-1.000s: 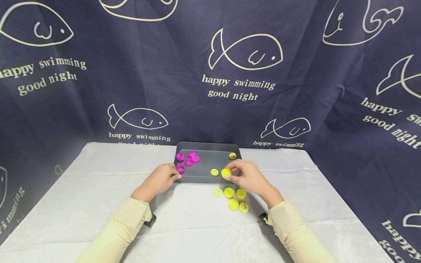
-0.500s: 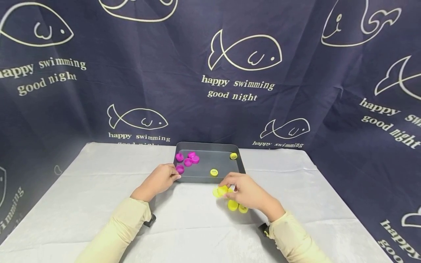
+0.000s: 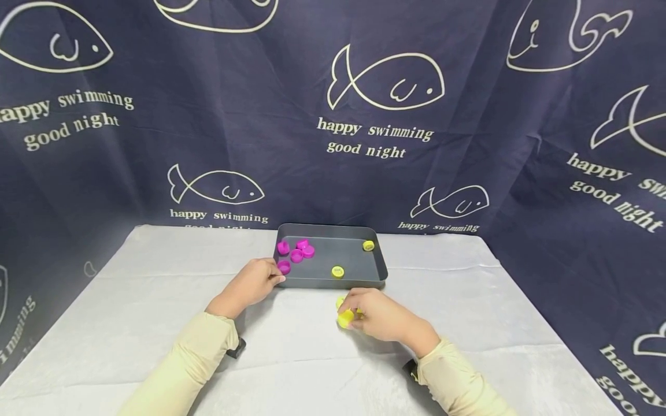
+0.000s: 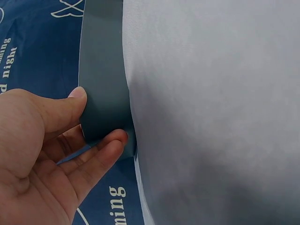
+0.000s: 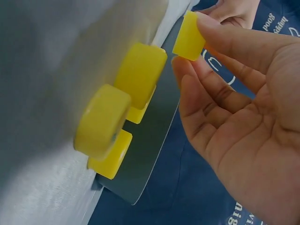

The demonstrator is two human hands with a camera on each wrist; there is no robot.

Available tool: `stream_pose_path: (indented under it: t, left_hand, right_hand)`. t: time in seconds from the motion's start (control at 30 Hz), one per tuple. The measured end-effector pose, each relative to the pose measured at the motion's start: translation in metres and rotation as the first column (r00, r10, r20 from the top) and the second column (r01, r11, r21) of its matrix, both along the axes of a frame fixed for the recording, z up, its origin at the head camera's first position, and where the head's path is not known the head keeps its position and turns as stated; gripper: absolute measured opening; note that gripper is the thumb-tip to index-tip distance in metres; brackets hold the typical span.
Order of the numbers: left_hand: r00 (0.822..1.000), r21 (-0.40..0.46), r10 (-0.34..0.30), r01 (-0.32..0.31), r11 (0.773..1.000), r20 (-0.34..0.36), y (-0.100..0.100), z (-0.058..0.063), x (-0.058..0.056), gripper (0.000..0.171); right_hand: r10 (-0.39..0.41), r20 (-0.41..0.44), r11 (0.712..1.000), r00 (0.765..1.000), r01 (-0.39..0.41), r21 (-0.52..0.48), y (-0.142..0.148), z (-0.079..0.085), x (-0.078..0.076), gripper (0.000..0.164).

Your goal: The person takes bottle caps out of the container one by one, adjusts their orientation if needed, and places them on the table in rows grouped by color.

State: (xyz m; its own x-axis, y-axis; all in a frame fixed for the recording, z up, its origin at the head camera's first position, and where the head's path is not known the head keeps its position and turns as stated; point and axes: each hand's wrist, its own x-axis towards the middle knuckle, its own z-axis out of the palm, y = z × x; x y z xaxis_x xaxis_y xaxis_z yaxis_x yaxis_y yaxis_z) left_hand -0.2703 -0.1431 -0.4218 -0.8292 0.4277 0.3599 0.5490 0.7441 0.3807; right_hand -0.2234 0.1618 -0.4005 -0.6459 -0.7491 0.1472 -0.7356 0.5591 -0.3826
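Yellow cap (image 3: pixel 346 319) pinched before the tray (image 3: pixel 333 283)
Clamped in right hand (image 3: pixel 382 315); tray's near-left corner is gripped by left hand (image 3: pixel 256 281).

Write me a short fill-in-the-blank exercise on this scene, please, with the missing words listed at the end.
1. The left hand holds the tray by its near ____ corner, as the person sees it.
2. The tray contains ____ magenta caps.
3. The cap pinched by the right hand is coloured ____.
4. The lettering on the cloth behind the table says "happy ____ good night".

Missing words: left; five; yellow; swimming.
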Motion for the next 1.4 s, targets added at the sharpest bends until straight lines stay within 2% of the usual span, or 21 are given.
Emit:
stream_pose_path:
  t: [0.47,0.77,1.0,1.4]
  left_hand:
    - [1.000,-0.013,0.013,-0.013,1.000,0.016,-0.0011,-0.0028,-0.0002,0.009]
    - [1.000,0.016,0.005,-0.005,1.000,0.020,0.0001,0.0010,0.0017,0.008]
    - [1.000,0.013,0.009,-0.009,1.000,0.013,0.0004,0.0035,0.0025,0.007]
    - [1.000,0.005,0.011,-0.011,1.000,0.009,0.0008,0.0045,0.0032,0.007]
  right_hand:
    - [-0.009,0.003,0.997,1.000,0.008,0.081,-0.0031,-0.0061,0.0016,0.027]
    - [0.011,0.002,0.998,1.000,-0.011,0.063,-0.0033,-0.0044,0.0026,0.027]
    - [0.015,-0.026,0.998,1.000,-0.014,0.062,-0.0023,-0.0046,0.0006,0.028]
    - [0.018,-0.014,0.998,1.000,-0.017,0.063,-0.0013,-0.0049,0.0010,0.027]
